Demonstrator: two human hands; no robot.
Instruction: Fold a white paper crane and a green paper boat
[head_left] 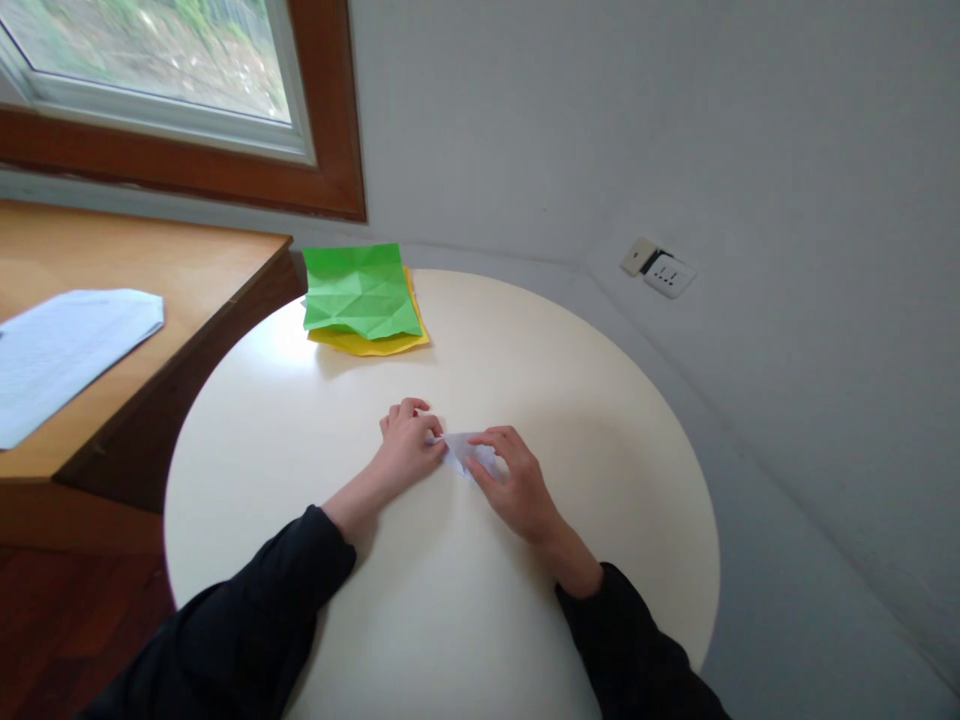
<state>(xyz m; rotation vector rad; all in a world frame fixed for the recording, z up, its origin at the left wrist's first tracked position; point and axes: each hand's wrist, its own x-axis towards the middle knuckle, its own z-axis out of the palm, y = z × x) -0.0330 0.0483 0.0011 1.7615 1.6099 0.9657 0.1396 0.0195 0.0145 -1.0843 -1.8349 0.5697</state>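
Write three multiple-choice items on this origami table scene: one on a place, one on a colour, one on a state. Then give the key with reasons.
1. Where does the white folded paper lie?
A. on the wooden desk
B. on the round table, between the two hands
C. on the floor

2. What colour is the sheet on top of the yellow sheet?
A. green
B. red
C. blue

3. How is the green sheet?
A. rolled up
B. torn in half
C. laid open, creased

Key: 1 B, the left hand and right hand press it on the round table. 2 A, green covers yellow. 3 C, fold lines cross its open surface.
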